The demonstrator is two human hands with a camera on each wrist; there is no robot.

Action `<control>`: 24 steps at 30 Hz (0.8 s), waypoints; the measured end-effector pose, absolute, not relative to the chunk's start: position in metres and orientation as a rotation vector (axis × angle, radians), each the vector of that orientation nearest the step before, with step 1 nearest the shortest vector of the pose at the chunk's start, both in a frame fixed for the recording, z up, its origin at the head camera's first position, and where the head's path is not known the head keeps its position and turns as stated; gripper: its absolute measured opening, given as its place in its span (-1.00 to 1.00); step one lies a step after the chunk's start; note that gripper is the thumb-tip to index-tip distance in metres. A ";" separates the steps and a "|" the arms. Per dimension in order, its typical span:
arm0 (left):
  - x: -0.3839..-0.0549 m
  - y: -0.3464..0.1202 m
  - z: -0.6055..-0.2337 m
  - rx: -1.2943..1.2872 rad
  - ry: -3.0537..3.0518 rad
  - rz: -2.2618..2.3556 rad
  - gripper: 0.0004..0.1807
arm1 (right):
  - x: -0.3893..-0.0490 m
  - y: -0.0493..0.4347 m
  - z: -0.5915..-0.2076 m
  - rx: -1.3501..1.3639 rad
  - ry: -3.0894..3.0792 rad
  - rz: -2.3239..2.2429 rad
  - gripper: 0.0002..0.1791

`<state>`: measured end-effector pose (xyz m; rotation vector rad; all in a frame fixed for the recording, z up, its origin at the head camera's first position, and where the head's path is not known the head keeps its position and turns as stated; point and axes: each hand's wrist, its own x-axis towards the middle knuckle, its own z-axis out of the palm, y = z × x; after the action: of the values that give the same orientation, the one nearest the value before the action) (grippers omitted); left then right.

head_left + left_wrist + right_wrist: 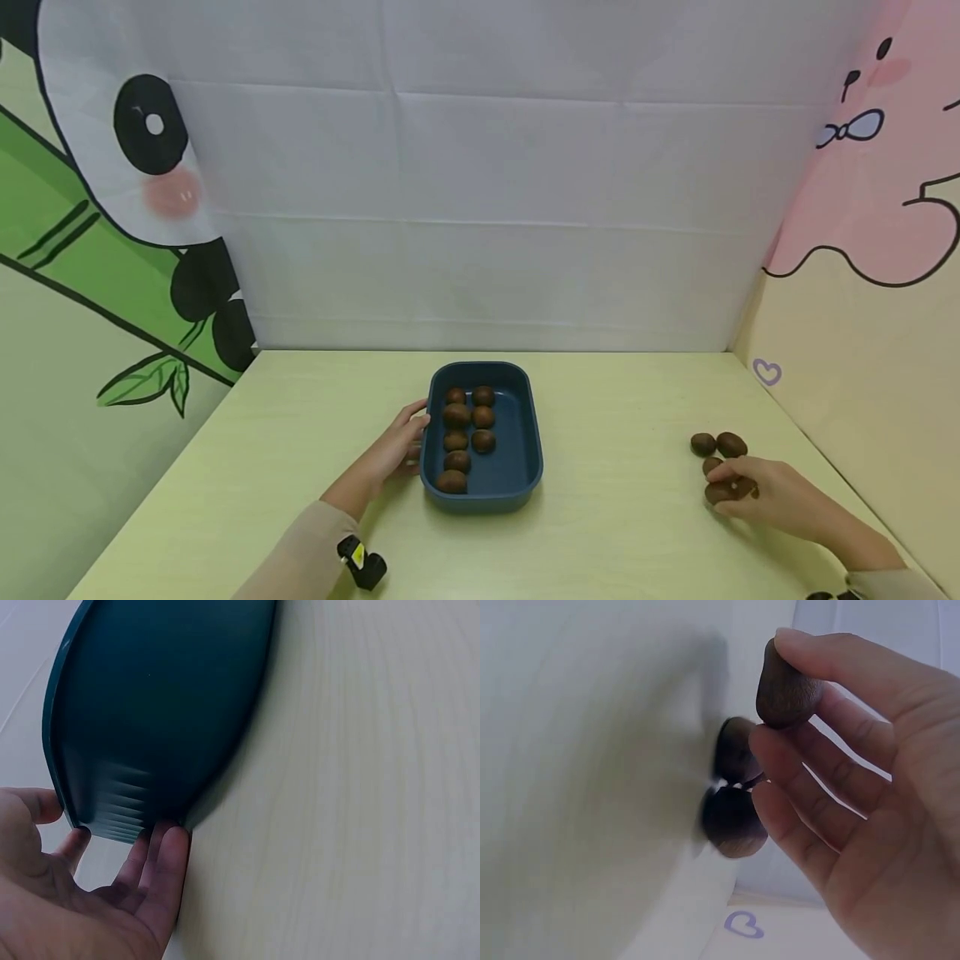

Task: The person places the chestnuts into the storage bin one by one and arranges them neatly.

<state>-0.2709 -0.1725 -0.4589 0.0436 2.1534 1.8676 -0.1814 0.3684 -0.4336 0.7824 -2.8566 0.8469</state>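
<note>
My left hand (pixel 397 442) rests against the left side of a dark blue rectangular tray (pixel 517 442). In the left wrist view its spread fingers (pixel 171 862) touch the tray's outer wall, with the thumb close by the rim. Brown chestnuts (pixel 456 415) lie inside the tray in two rows along its left half. Over at the right, my right hand (pixel 783 504) pinches one chestnut (pixel 787 694) between thumb and fingertips. Other loose chestnuts (pixel 731 444) lie on the table just beyond those fingers; the hand partly covers some of them.
The pale yellow table (pixel 615 450) ends at a white sheet (pixel 502 208) behind. Decorated walls stand at both sides, and the right wall (pixel 832 400) runs close beside my right hand. The right half of the tray shows bare floor.
</note>
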 end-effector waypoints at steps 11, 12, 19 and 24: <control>-0.271 -0.173 -0.460 0.052 2.141 1.866 -0.41 | -0.206 0.318 -0.408 0.993 -2.848 0.894 -0.67; -0.271 -0.172 -0.460 0.056 2.141 1.867 -0.41 | -0.208 0.311 -0.406 0.990 -2.860 0.884 -0.67; -0.269 -0.173 -0.458 0.062 2.141 1.876 -0.41 | -0.225 0.262 -0.396 1.075 -2.860 0.830 -0.69; -0.269 -0.173 -0.457 0.066 2.147 1.864 -0.41 | -0.237 0.228 -0.389 1.204 -2.782 0.844 -0.68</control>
<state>-0.2690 -0.1730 -0.4567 0.0663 2.1469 1.8637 -0.2374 0.2276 -0.3891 1.2044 -2.7816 0.8440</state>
